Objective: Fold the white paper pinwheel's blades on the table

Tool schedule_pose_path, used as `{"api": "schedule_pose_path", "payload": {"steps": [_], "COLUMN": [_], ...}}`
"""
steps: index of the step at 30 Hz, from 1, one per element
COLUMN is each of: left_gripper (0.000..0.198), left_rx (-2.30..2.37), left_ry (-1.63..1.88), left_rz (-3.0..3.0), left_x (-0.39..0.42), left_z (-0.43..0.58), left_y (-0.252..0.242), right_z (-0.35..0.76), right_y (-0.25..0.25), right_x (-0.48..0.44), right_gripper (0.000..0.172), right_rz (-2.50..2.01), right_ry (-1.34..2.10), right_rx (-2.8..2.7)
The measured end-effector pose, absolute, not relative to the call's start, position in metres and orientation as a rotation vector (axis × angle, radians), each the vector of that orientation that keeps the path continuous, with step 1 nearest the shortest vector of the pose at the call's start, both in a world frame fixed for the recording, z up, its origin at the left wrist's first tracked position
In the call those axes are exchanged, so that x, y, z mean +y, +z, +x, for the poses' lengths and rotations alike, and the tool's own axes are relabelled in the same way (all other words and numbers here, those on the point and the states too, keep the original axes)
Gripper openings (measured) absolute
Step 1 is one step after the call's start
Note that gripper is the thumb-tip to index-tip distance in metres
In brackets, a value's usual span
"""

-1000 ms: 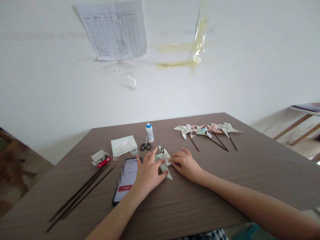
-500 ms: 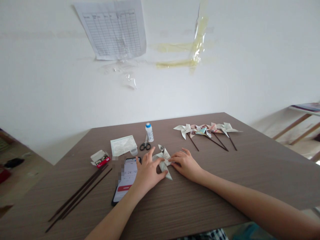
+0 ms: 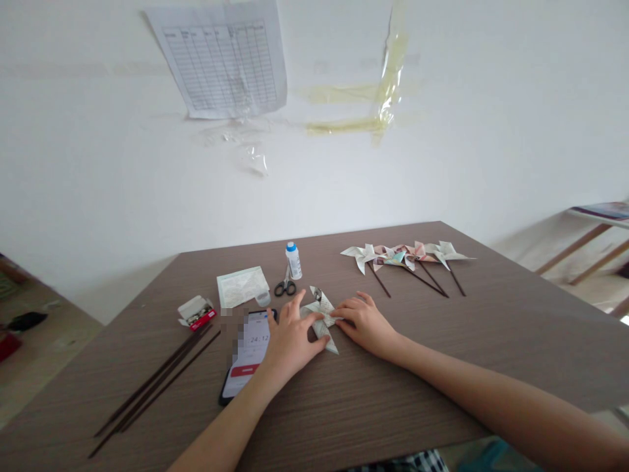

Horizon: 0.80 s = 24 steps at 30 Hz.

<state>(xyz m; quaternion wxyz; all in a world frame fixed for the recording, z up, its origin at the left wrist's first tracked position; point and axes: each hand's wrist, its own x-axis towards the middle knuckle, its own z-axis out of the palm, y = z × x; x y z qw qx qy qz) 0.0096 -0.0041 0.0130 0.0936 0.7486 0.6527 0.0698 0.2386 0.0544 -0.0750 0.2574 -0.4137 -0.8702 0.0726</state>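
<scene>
A paper pinwheel (image 3: pixel 322 318) printed with small text and a dark picture lies on the table between my hands. My left hand (image 3: pixel 293 331) holds its left side, thumb low and index finger near the middle, the other fingers spread. From the right, my right hand (image 3: pixel 362 322) pinches a blade between thumb and fingers. The pinwheel's left blade is partly hidden behind my left fingers. Under and beside my left forearm lies a phone (image 3: pixel 249 354) with a running timer on its screen.
Scissors (image 3: pixel 285 287) and a blue-capped white bottle (image 3: pixel 293 261) stand beyond my hands. Left are paper sheets (image 3: pixel 242 286), a small red-and-white box (image 3: pixel 197 313) and dark sticks (image 3: pixel 152 383). Several finished pinwheels on sticks (image 3: pixel 403 255) lie back right, before the wall (image 3: pixel 314 203).
The timer on the phone has advanced. Both hands and the pinwheel stay almost exactly where they were.
</scene>
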Motion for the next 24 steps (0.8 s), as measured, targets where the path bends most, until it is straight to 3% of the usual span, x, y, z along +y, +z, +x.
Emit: {"api": "schedule_pose_path", "payload": {"steps": [15, 24], "left_gripper": [0.042, 0.054], "left_rx": [1.934, 1.922], "left_ry": [0.167, 0.237], "left_rz": [2.301, 2.256], "left_x": [-0.0016, 0.0012], "left_z": [0.0070, 0.0055], "left_y": [0.0102, 0.0049], "right_z": [0.2383, 0.2385], "right_y": [-0.0731, -0.0751], "right_x": [0.0538, 0.0543], "right_gripper": [0.033, 0.031], "right_rz": [-1.117, -1.110], "right_ry": [0.193, 0.200], "right_rx": [-2.361, -2.353]}}
